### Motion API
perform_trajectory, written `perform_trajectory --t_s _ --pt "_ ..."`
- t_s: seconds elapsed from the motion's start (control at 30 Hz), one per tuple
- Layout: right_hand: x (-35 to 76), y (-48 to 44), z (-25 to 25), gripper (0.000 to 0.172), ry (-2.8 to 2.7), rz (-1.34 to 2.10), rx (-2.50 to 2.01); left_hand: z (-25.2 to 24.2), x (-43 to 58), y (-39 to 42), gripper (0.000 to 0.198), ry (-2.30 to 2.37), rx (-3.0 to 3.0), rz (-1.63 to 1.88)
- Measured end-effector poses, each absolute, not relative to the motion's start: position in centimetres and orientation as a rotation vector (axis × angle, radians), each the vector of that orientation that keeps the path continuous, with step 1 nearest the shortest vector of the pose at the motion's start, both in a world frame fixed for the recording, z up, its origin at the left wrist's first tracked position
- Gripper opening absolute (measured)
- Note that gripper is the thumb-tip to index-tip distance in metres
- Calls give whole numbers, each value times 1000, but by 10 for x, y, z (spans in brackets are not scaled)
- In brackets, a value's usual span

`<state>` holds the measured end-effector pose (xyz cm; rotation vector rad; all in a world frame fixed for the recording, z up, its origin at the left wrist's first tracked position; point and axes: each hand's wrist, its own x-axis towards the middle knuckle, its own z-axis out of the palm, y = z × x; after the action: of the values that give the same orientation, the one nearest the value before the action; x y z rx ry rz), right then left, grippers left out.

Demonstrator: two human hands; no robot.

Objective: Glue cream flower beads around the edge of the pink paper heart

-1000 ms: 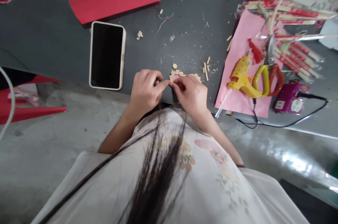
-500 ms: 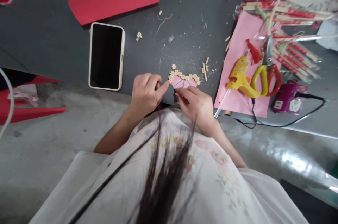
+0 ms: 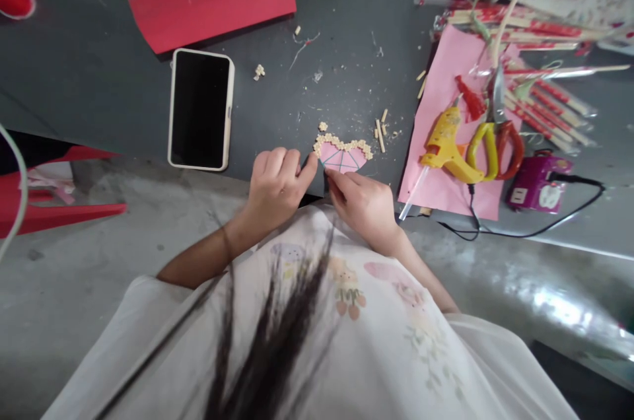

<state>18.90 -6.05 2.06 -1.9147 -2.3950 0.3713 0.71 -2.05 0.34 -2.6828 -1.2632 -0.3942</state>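
Observation:
A small pink paper heart (image 3: 347, 159) with dark lines drawn across it lies near the table's front edge. Beige flower-like clusters (image 3: 331, 139) line its scalloped upper edge. My left hand (image 3: 278, 181) is closed at the heart's left side, its index fingertip against the rim. From below, my right hand (image 3: 365, 203) pinches the heart's lower part; its fingers hide the bottom tip. One loose beige cluster (image 3: 323, 126) sits just above the heart. Short cut stick pieces (image 3: 380, 135) lie to its right, among crumbs.
On the left are a phone (image 3: 199, 109) and a red sheet (image 3: 212, 2). To the right, a pink sheet (image 3: 413, 182) bears a yellow glue gun (image 3: 443, 146) and scissors (image 3: 488, 149). A purple box (image 3: 539, 182) with a black cable and wrapped sticks (image 3: 549, 113) are beyond.
My left index finger has straightened upward along the heart's left edge. My right fingers have drawn down slightly, so more of the heart shows. The camera view has shifted a little.

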Motion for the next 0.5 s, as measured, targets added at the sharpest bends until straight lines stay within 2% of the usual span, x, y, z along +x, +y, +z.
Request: perform_trajectory --t_s 0.5 --pt "187 -62 21 39 -2412 394 -1955 -1 7 -26 33 -1372 -2754 -429"
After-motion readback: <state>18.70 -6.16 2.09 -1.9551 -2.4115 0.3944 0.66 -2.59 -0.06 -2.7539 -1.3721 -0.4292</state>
